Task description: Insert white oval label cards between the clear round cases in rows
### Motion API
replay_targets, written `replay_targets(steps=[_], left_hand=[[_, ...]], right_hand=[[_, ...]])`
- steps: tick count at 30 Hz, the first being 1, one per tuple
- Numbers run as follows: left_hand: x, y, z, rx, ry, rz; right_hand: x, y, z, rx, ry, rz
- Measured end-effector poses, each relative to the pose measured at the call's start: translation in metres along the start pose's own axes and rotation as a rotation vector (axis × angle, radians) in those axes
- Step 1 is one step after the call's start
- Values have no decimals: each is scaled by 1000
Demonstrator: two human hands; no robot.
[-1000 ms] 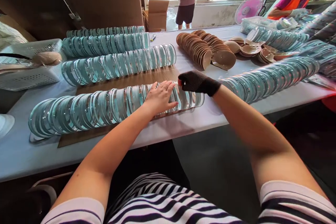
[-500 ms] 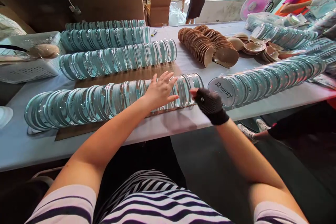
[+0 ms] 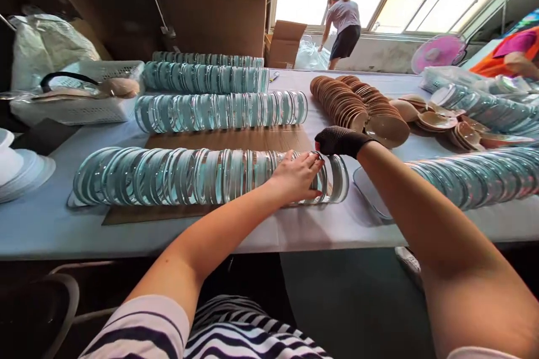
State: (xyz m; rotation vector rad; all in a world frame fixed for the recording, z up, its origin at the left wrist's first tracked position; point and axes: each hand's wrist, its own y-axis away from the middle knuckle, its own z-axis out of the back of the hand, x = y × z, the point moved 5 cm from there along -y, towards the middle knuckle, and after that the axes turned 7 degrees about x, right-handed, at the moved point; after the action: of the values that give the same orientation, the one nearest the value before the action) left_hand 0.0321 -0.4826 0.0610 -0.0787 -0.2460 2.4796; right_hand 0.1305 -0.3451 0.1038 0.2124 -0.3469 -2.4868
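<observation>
A long row of clear, teal-tinted round plastic cases (image 3: pixel 181 176) lies on its side along the near part of the table. Bare, my left hand (image 3: pixel 295 176) rests across the right part of this row, its fingers stretched over the top and the thumb low on the front. My right hand (image 3: pixel 339 141), in a black mesh glove, is at the top rim of the cases just beyond the left fingertips. Its fingers are pinched together, and what lies between them is hidden. The rightmost case (image 3: pixel 339 179) stands at the row's end, right of both hands.
Similar rows of cases (image 3: pixel 223 110) lie behind, with another row (image 3: pixel 471 176) at right. Brown oval moulded cups (image 3: pixel 341 101) are stacked at the back. A white basket (image 3: pixel 76 112) and white discs (image 3: pixel 29 174) stand at left. Two people (image 3: pixel 345 17) are beyond the table.
My right hand has moved from the row's right end to its top far rim, beside the left fingertips. My left hand has shifted right along the cases. The view has tilted up.
</observation>
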Motion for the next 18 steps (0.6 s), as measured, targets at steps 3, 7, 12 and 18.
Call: replay_targets(steps=[3,7,12,18], left_hand=[[0,-1,-1,4,47,1],[0,0,-2,46,103,19],[2,1,-2,106,116,30],[1,-2,0,113,77,35]], right_hand=[[-2,36,-6,-55,-25,99],[8,102,-43,-301,-194,111],[45,147,-134,-418,-175,-42],[60,155,-185,-599,-157,-201]])
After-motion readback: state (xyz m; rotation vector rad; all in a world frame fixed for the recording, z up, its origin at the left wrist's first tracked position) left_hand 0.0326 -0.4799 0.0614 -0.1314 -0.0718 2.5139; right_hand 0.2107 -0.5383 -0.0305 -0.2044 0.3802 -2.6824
